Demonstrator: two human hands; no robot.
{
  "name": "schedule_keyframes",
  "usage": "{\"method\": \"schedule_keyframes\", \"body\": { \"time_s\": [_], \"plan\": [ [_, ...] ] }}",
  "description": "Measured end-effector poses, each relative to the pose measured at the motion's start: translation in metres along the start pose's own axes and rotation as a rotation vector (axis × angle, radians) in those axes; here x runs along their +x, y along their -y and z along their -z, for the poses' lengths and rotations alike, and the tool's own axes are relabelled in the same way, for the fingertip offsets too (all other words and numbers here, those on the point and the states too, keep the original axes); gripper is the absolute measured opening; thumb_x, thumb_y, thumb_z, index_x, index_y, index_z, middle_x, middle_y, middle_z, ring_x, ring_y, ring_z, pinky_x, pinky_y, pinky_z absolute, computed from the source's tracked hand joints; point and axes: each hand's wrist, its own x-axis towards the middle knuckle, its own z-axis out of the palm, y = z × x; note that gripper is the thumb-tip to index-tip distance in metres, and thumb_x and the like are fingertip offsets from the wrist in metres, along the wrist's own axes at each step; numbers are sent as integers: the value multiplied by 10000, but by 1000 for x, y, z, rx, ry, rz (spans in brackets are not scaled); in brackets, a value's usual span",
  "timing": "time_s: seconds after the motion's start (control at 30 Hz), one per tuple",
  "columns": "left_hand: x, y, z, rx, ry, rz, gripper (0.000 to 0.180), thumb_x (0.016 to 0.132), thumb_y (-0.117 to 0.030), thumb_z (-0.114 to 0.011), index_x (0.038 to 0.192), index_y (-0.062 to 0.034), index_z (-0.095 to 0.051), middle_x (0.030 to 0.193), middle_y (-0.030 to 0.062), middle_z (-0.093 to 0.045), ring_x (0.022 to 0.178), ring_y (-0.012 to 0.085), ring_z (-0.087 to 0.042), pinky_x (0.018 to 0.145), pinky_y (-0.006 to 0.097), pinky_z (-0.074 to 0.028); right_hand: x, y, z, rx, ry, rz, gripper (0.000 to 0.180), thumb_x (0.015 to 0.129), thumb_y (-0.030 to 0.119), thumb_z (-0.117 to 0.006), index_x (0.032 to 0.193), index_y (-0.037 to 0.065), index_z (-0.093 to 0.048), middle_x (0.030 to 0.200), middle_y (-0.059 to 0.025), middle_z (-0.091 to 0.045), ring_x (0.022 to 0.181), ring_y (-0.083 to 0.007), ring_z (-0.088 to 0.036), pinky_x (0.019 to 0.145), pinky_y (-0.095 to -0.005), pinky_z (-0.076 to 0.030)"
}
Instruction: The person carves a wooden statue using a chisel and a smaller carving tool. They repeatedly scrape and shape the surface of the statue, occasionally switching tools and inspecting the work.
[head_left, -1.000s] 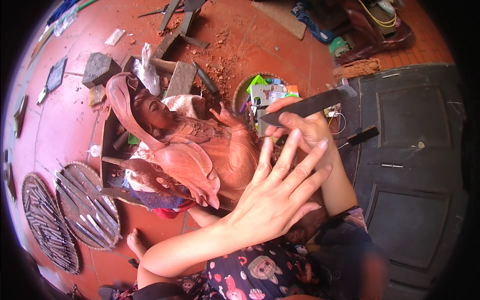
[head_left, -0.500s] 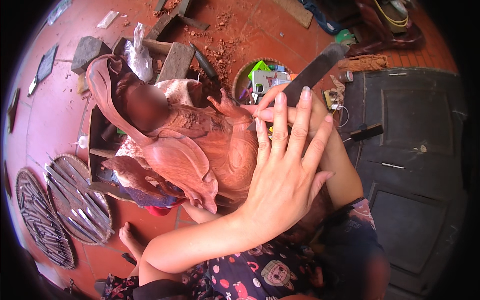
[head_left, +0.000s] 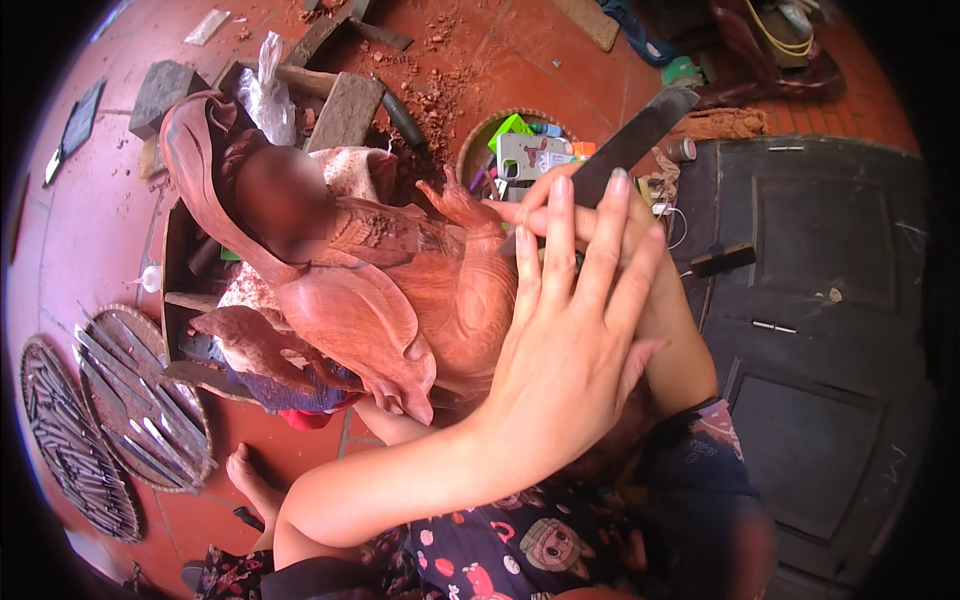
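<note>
My right hand (head_left: 598, 222), partly hidden behind the left, is closed around a long flat dark carving knife (head_left: 640, 135). The knife slants from upper right down to a narrow tip beside the raised hand of a reddish-brown carved wooden statue (head_left: 350, 300). My left hand (head_left: 580, 340) lies across the front with straight, spread fingers. Its fingertips overlap the knife and right hand; whether they press on the blade I cannot tell. The hooded statue leans back on a wooden frame (head_left: 190, 300), cloth padding (head_left: 350, 172) beneath it. My left hand covers part of its lower body.
At the left, two round woven trays (head_left: 150, 395) (head_left: 75, 440) carry many chisels. A basket (head_left: 470, 150) of small items, including a phone case, sits beyond my hands. Dark wooden panels (head_left: 820, 300) lie at the right. Wood chips (head_left: 450, 95) litter the tiled floor.
The view has shifted slightly, so the statue and trays appear a little farther left. Both hands keep nearly the same pose, and the knife stays in my right hand.
</note>
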Motion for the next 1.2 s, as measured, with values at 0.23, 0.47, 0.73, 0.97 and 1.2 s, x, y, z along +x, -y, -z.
{"method": "schedule_keyframes", "body": {
  "time_s": [0.23, 0.47, 0.73, 0.97, 1.2],
  "plan": [
    [3, 2, -1, -1, -43, 5, 720, 811, -210, -661, 1423, 12, -353, 1537, 281, -136, 1405, 532, -89, 1136, 590, -144, -2, 8, -6, 87, -22, -143, 154, 845, 106, -688, 906, -35, -667, 802, -84, -666, 759, -170, -651, 663, -288, -538],
    [4, 5, 3, -26, -108, -3, 732, 809, -231, -665, 1429, -2, -352, 1541, 292, -89, 1399, 548, -68, 1120, 610, -168, 6, 27, -13, -171, 51, 112, 130, 818, 93, -715, 868, -25, -685, 799, -77, -672, 741, -160, -654, 636, -283, -529],
    [4, 3, 8, -76, -186, -13, 759, 804, -228, -682, 1441, -9, -333, 1531, 326, -66, 1378, 584, -84, 1097, 623, -211, 19, 43, -11, -359, 85, -74, 135, 816, 98, -700, 876, -21, -680, 789, -68, -668, 734, -154, -637, 648, -297, -516],
    [5, 5, 9, -157, -228, -23, 793, 785, -228, -707, 1446, -9, -327, 1527, 336, -66, 1381, 580, -85, 1095, 616, -224, 15, 46, -13, -277, 58, -93, 147, 822, 108, -696, 886, -23, -679, 810, -68, -653, 727, -145, -620, 646, -287, -503],
    [1, 5, 15, -216, -243, -29, 808, 776, -189, -710, 1443, 18, -303, 1529, 331, -60, 1397, 556, -71, 1107, 612, -194, 9, 57, -29, -332, 36, -125, 138, 815, 105, -718, 870, -11, -667, 783, -58, -644, 697, -137, -607, 629, -281, -498]
  ]
}}
